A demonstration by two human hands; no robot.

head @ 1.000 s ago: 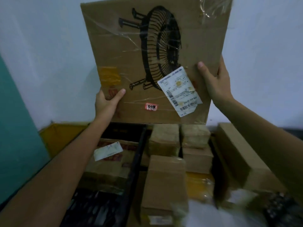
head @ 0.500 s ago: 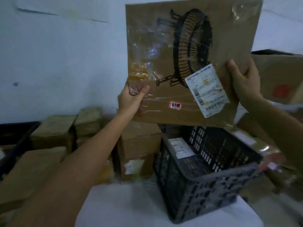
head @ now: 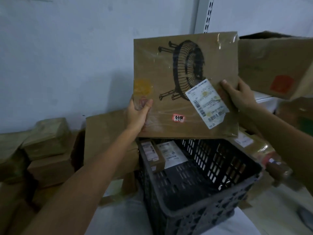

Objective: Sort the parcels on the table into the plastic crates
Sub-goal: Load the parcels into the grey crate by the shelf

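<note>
I hold a large flat cardboard parcel upright, printed with a black fan drawing and bearing a white shipping label. My left hand grips its lower left edge, thumb on the front. My right hand grips its right edge, thumb on the front too. The parcel's bottom edge hangs just above the far rim of a black plastic crate. Inside the crate, at its far end, lie a small brown box and a white-labelled packet.
Taped brown boxes are stacked at the left against the white wall. A tall brown parcel stands just left of the crate. More cartons and wrapped parcels sit at the right. White cloth covers the near surface.
The view has swung right from the left-hand crates to the black crate. The fan parcel has come down, from high up to just above the crate's far rim. Both hands keep their grip.
</note>
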